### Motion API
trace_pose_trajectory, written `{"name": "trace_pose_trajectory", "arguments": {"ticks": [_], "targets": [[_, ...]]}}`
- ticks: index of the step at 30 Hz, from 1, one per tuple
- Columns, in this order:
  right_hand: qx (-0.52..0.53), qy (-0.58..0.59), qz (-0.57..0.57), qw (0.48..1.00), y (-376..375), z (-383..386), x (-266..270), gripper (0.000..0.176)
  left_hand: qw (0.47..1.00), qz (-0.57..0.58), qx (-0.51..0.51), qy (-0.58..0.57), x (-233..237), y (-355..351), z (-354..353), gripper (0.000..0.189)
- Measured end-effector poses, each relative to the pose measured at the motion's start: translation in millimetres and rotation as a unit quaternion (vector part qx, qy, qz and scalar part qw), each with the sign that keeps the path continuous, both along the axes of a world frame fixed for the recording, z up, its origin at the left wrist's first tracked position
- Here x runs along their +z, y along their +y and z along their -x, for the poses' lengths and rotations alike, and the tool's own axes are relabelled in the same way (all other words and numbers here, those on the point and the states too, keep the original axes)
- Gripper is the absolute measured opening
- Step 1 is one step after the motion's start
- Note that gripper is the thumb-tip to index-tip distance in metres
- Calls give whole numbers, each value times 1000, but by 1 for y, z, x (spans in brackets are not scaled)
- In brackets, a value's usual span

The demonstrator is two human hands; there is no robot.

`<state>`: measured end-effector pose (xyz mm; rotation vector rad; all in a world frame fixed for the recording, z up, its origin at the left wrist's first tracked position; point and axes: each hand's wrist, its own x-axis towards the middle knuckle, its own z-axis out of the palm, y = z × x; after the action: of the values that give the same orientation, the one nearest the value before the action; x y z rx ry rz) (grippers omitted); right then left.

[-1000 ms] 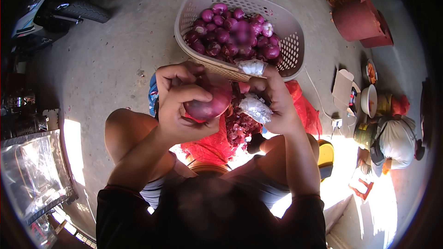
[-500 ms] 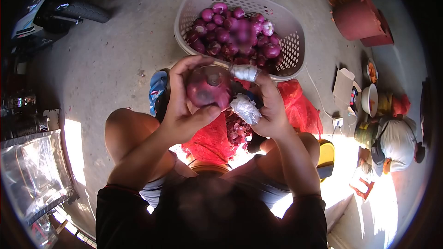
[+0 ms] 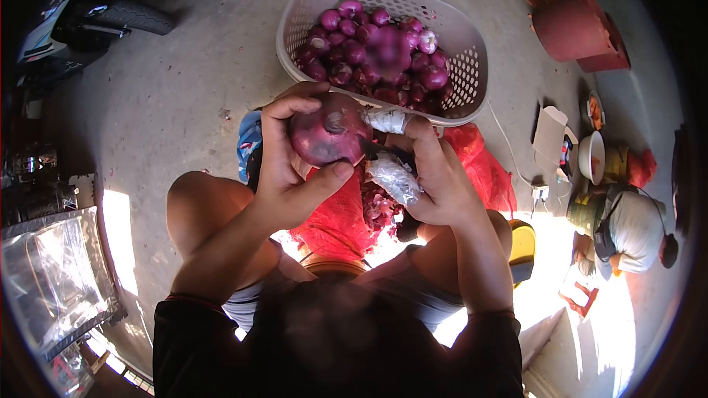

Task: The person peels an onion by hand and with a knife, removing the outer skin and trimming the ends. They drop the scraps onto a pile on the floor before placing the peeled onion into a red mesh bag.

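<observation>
A large red onion (image 3: 328,136) sits in my left hand (image 3: 284,184), fingers curled around its far side and thumb along its near side. Beside it is my right hand (image 3: 439,177), its thumb and index finger wrapped in whitish, shiny material. That hand is closed on a small dark knife (image 3: 380,150), mostly hidden by the fingers, with the blade against the onion's right side. Below the hands are a red mesh bag (image 3: 335,221) and loose onion skins (image 3: 380,210). Just beyond stands a pale plastic basket (image 3: 291,26) holding many shiny purple onions (image 3: 354,51).
More red mesh (image 3: 479,162) lies by my right knee. To the right are an open cardboard box (image 3: 549,136), a white bowl (image 3: 590,158), a reddish tub (image 3: 571,26) and a white sack (image 3: 638,228). A motorbike wheel (image 3: 136,16) shows at upper left.
The onion and my left hand have shifted slightly left and up. My right index finger now rests against the onion's upper right side, and the knife shows more clearly.
</observation>
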<state>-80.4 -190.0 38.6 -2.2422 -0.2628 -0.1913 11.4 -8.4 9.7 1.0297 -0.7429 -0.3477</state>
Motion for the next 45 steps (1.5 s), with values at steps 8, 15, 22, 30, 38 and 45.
{"name": "trace_pose_trajectory", "arguments": {"ticks": [8, 15, 22, 30, 38, 45], "targets": [[-27, -51, -66, 996, 9, -7, -10, 54, 998, -32, 29, -47, 0, 0, 2, 62], [-42, -36, -116, 992, 15, -9, -12, 49, 998, -15, 39, -42, -3, -1, 2, 61], [-56, -58, -266, 961, 19, -14, -14, 43, 999, 12, 38, -30, -1, -1, 3, 60], [-44, 34, -202, 978, 14, -4, -13, 54, 998, 11, 57, -29, 1, 1, 0, 61], [-16, -8, -128, 992, 15, -8, -13, 54, 999, 16, 49, -8, 3, 0, 0, 61], [-14, -28, -134, 991, 14, -10, -13, 51, 999, 9, 28, 26, 3, 2, 0, 61]]}}
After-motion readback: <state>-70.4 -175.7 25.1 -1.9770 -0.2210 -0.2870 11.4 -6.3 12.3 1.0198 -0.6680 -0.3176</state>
